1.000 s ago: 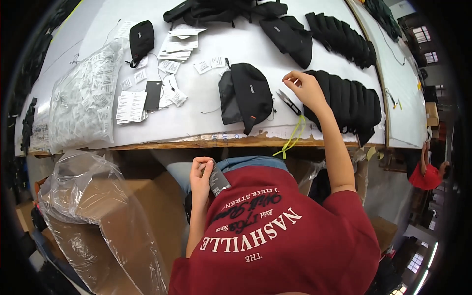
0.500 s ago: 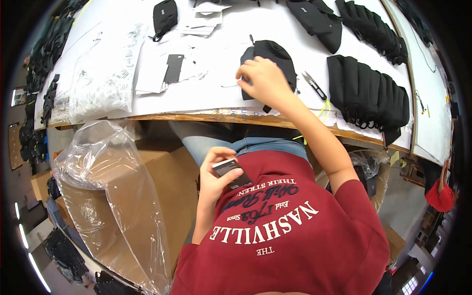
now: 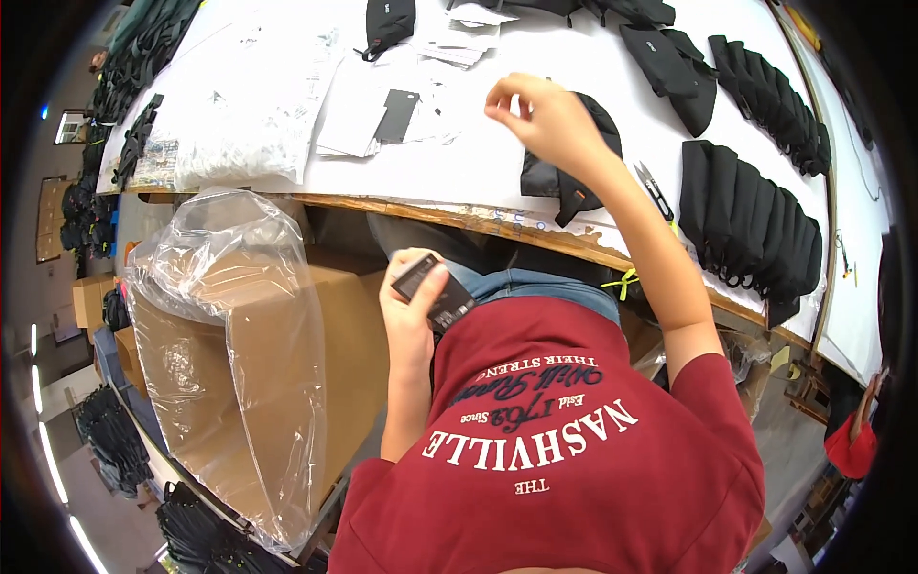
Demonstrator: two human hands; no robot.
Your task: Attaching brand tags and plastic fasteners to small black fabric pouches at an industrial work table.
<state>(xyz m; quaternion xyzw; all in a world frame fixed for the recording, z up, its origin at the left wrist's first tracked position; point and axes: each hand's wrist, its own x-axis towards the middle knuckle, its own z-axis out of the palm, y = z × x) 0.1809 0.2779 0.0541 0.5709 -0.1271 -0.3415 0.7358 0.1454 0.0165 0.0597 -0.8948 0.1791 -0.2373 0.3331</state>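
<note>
the slim black rectangular card with pale print (image 3: 451, 308) is in the left hand (image 3: 406, 311), low in front of the near edge of the white-topped counter (image 3: 459, 172), just beside the maroon t-shirt (image 3: 612, 478); whether it is one card or several stacked cannot be told. to handle it well, the grip should be light but sure, thumb flat along the face and fingers behind, so the card neither bends nor slips downward. the right hand (image 3: 545, 115) would do best to travel high over the soft black fabric bag (image 3: 604, 134), sparing it a nudge, and to stay clear of the bare metal blades of the black-handled snips (image 3: 654, 191) lying beside that forearm. as for pose, the left forearm points away from the body toward the counter, its thumb pressing the card against curled fingers. the right arm reaches out over the counter, its hand raised partly in front of the bag, thumb and forefinger close together in a loose curl; whether anything fine is pinched there cannot be told.
</note>
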